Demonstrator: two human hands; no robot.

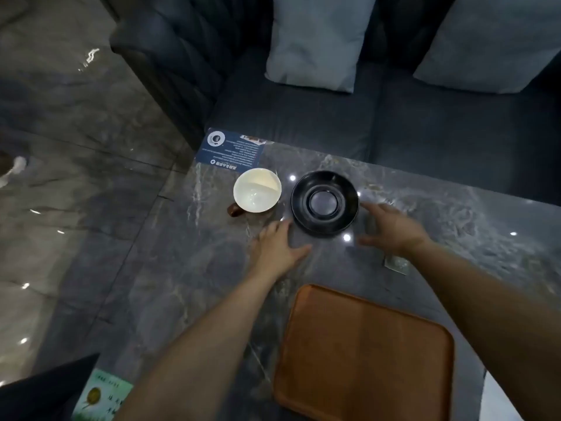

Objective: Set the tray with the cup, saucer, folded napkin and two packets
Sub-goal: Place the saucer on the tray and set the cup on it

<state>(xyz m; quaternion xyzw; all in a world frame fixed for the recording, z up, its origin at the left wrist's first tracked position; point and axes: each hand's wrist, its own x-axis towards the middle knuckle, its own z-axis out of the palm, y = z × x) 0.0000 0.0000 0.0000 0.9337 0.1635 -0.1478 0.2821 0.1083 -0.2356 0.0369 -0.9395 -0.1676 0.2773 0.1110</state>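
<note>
The wooden tray [364,354] is taken as the landmark; it lies nearest the viewer on the marble table [182,268] and nothing is seen on it, so the setting is judged not yet begun.

Just beyond the tray's far right corner, a small packet [397,264] is partly hidden under the right forearm. A second packet and a folded napkin cannot be made out; a pale patch at the tray's near right side is cut off by the frame and cannot be identified.

Beyond the tray's far edge, both hands are held open with fingers spread. The left hand [277,247] lies low over the table, fingertips just short of the saucer's near left rim. The right hand [391,227] is poised at the saucer's right side, and whether the rim is touched cannot be told.

Farther still from the tray, the black saucer [324,203] rests flat on the table, and the white cup [257,190] stands upright just left of it, apart from it, its brown handle turned toward the tray's side.

Several risks are judged from here. The saucer's low rim sits flush on polished stone, so it could be pushed and slid rather than lifted if the fingertips are not worked under it. The cup could be knocked by the left hand. The packet could be swept off by the right forearm as the saucer is drawn back.
</note>
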